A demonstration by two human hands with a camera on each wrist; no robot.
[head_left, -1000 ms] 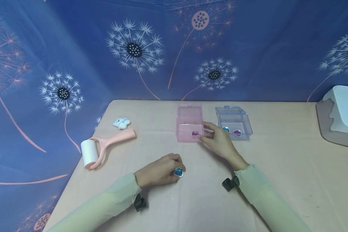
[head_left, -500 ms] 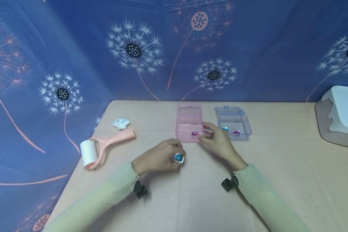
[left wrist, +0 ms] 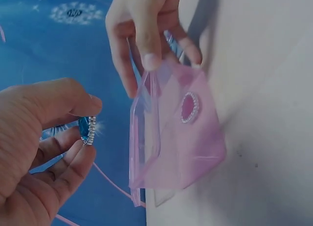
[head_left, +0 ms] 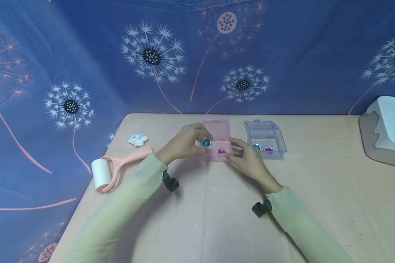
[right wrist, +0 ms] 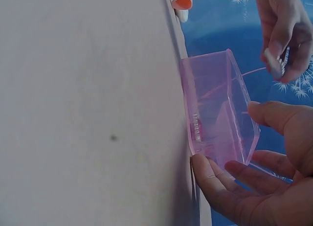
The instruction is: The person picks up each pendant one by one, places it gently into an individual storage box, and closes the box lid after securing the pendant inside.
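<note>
In the head view my left hand (head_left: 185, 141) is over the left part of an open, see-through pink box (head_left: 214, 157). It pinches a blue gem (head_left: 206, 143) with a silver beaded edge between thumb and fingers, raised above the box in the left wrist view. My right hand (head_left: 250, 162) grips the box's right end, thumb at the rim (right wrist: 249, 106) and fingers along the wall. Inside the box lies a magenta gem (left wrist: 189, 107) with a similar edge.
Just right of the right hand stands an open clear-blue box (head_left: 279, 144) holding a blue gem (head_left: 256, 146) and a magenta gem (head_left: 269, 149). Leftward lie a pink-handled lint roller (head_left: 128, 160) and a small white figure (head_left: 137, 140). A white-and-grey container (head_left: 385, 124) sits far right.
The left hand has carried the blue gem away from the table's front, up to the pink box. My right hand has stayed at the box's right end.
</note>
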